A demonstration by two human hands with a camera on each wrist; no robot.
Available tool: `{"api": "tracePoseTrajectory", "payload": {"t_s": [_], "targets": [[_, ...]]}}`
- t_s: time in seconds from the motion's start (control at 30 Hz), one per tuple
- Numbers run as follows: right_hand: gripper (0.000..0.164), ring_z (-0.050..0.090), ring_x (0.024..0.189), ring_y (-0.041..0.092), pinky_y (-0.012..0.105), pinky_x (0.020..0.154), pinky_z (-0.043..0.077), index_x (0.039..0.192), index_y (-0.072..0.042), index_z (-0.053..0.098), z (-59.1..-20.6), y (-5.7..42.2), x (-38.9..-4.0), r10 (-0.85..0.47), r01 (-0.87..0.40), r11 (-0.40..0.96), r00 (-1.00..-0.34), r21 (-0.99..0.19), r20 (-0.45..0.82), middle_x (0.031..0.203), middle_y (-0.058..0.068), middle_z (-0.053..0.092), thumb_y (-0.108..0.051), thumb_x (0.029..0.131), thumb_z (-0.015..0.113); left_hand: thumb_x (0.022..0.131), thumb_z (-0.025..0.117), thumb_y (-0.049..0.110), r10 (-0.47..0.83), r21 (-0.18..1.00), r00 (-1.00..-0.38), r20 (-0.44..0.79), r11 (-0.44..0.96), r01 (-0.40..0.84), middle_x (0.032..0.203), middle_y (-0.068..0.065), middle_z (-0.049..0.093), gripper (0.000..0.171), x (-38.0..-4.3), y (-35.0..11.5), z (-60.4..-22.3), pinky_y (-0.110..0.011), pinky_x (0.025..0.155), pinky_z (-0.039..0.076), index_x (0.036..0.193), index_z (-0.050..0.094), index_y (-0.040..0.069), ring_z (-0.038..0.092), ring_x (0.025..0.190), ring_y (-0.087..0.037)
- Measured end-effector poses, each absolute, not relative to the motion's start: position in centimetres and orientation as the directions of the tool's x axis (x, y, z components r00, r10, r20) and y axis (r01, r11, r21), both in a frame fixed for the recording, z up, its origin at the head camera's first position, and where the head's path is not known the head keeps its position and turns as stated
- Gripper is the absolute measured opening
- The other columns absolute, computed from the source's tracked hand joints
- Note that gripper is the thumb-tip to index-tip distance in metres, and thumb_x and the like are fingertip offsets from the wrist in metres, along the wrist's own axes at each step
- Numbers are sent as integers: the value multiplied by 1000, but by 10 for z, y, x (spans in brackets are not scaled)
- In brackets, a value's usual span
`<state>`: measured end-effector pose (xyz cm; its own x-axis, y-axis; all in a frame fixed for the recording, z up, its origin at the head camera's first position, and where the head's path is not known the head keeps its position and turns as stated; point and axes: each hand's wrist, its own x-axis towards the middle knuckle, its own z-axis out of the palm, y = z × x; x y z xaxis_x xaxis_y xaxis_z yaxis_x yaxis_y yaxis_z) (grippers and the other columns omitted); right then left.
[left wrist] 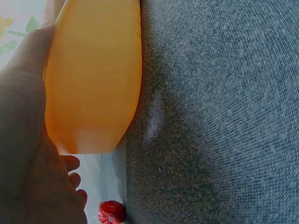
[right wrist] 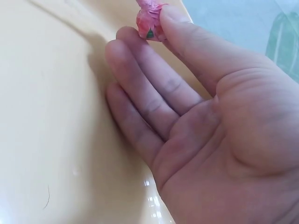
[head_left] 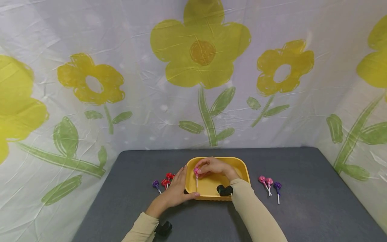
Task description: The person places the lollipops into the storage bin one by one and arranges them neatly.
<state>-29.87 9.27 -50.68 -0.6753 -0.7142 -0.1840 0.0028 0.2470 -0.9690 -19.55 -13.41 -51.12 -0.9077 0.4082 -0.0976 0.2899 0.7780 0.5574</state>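
Note:
Over the left part of a yellow tray (head_left: 217, 194), my right hand (head_left: 211, 166) pinches a pink-wrapped lollipop (head_left: 196, 171) by its head, its white stick pointing down. In the right wrist view the pink wrapper (right wrist: 150, 21) shows between thumb and index finger, while the other fingers extend beside the tray's inner wall. My left hand (head_left: 176, 190) steadies the tray's near left corner, fingers straight along the left side and thumb along the front rim. The left wrist view shows that hand against the tray's orange-looking outer wall (left wrist: 93, 79).
Left of the tray lie red lollipops (head_left: 165, 182) and a purple lollipop (head_left: 156, 184), partly behind the left hand. Two pink lollipops (head_left: 265, 180) and a purple one (head_left: 277, 186) lie to the right. A flower-printed cloth (head_left: 145, 111) hangs behind the dark table (head_left: 302, 174).

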Motion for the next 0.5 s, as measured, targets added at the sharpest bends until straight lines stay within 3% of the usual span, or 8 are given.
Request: {"api": "tracePoseTrajectory", "payload": {"t_s": [0.27, 0.5], "targets": [[27, 74, 88, 20, 38, 86, 60, 119, -2, 67, -508, 89, -299, -674, -15, 305, -710, -952, -204, 102, 7, 76, -14, 96, 64, 82, 65, 68, 404, 562, -909, -104, 778, 282, 168, -14, 6, 122, -196, -133, -511, -59, 124, 12, 159, -6, 7, 4, 156, -34], [27, 72, 83, 19, 40, 85, 61, 118, 1, 66, -509, 87, -298, -678, -41, 310, -709, -950, -191, 102, 11, 76, -13, 96, 64, 81, 64, 71, 404, 559, -909, -100, 779, 284, 168, -15, 6, 123, -196, -133, -512, -59, 124, 13, 159, -6, 7, 5, 156, -34]]}}
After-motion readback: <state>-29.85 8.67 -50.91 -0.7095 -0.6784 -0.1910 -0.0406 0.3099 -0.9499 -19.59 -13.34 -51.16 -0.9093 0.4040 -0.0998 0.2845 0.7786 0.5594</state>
